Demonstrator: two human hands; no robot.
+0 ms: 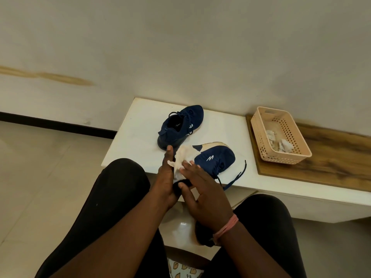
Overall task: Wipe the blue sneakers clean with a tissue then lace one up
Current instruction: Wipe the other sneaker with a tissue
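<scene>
At the bottom of the frame two forearms rise from the lower edge between dark-clad knees, their elbows cut off; a pink band [226, 227] circles the right wrist. Just below centre the left hand [166, 177] holds the heel end of a blue sneaker [215, 159], thumb pointing up along the tissue [183, 159]; its fingers are hidden behind the shoe, so how tightly they curl cannot be told. The right hand [202, 193] lies over the shoe's near end with fingers spread and fairly straight, fingertips pressing the white tissue against the heel. Much of the heel is covered by tissue and hands. This sneaker lies tilted on its side at the near edge of the white table [138, 137], pale sole turned toward the top of the frame, a loose dark lace [240, 174] trailing to its right over the table edge.

Just above it, centre frame, the second sneaker [178, 127] rests on the table, opening facing the camera, laces in place.

At centre right a beige perforated basket [281, 135] sits on a wooden board [331, 163], holding crumpled greyish wads [281, 142], hard to make out. The board runs off the right edge
</scene>
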